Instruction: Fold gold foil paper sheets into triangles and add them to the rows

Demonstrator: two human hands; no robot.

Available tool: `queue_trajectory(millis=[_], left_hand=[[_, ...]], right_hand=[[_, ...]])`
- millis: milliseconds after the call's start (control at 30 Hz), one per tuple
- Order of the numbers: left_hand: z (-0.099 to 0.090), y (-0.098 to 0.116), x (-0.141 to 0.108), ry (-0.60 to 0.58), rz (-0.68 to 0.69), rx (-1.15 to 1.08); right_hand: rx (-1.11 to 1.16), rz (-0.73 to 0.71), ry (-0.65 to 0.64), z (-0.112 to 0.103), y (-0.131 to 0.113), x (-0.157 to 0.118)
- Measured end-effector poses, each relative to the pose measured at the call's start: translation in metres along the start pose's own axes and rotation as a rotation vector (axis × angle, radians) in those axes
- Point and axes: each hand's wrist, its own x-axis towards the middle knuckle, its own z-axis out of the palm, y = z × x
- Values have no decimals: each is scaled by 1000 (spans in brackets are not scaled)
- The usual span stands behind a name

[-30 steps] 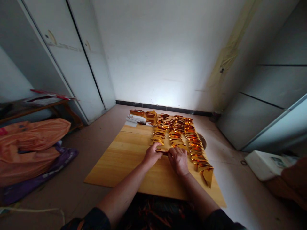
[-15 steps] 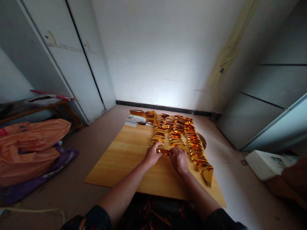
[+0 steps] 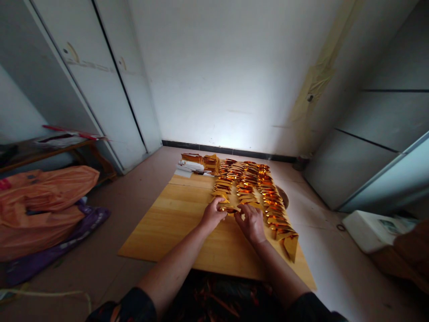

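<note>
A small folded piece of gold foil paper (image 3: 229, 209) is held between both hands over the wooden board. My left hand (image 3: 213, 215) pinches its left end, and my right hand (image 3: 251, 222) has its fingers closed on the right end. Just beyond the hands, rows of folded gold pieces (image 3: 247, 180) stand packed together on the board. The rightmost row (image 3: 273, 201) runs down past my right hand and ends in a larger pointed piece (image 3: 291, 245).
The wooden board (image 3: 161, 223) bears stacks of gold paper (image 3: 191, 158) and a white packet (image 3: 191, 166) at its far left corner. Orange and purple bags (image 3: 50, 197) lie at left. A white box (image 3: 372, 230) stands at right, and a round object shows behind the board's right edge.
The fingers of my right hand have shifted slightly and lifted at the right end of the foil piece. More of the piece's top now shows between the hands.
</note>
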Motion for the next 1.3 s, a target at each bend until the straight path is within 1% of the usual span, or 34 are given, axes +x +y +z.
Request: queue_trajectory(millis=[233, 367, 567, 700, 867, 967, 1100, 1200, 1300], left_hand=[[2, 5, -1, 66, -29, -25], [6, 4, -1, 57, -20, -55], [14, 5, -2, 51, 28, -25], [18, 7, -1, 70, 26, -19], [26, 5, 4, 65, 24, -29], [32, 5, 8, 51, 49, -22], [37, 9, 9, 14, 81, -42], [33, 9, 7, -13, 89, -38], [25, 5, 2, -28, 76, -24]], right_hand=[[21, -7, 45, -8, 0, 1], [10, -12, 45, -14, 2, 4], [-20, -31, 83, -17, 3, 9], [-28, -38, 82, -20, 5, 11], [-79, -53, 70, -22, 12, 15], [-133, -60, 74, -25, 18, 20], [-206, -87, 108, -31, 36, 35], [-245, -23, 128, -35, 62, 52], [-244, 44, 94, -33, 92, 66]])
